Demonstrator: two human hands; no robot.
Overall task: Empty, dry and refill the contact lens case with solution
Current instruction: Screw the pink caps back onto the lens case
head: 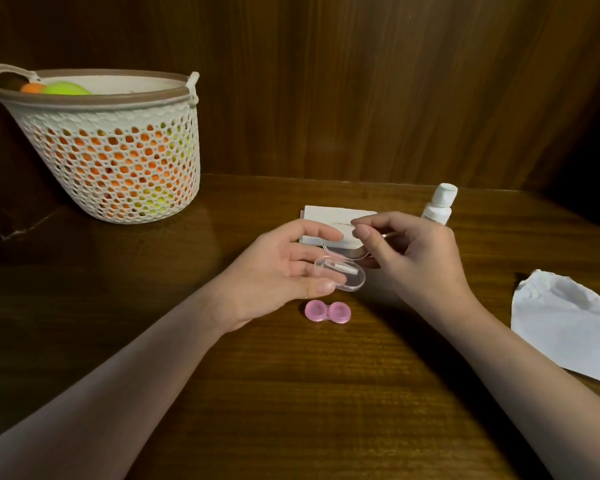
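Note:
A pink contact lens case (327,312) with both caps on lies on the wooden table, just below my hands. My left hand (284,268) holds the base of a clear oval plastic box (340,277) between thumb and fingers; a small white piece lies inside it. My right hand (413,251) pinches the box's clear lid (343,249), lifted a little above and behind the base. A white solution bottle (439,204) with its cap on stands behind my right hand.
A folded white tissue (336,220) lies behind the hands. A crumpled white paper (565,323) sits at the right edge. A white mesh basket (118,147) with orange and green items stands at the back left. Wooden walls close off the back.

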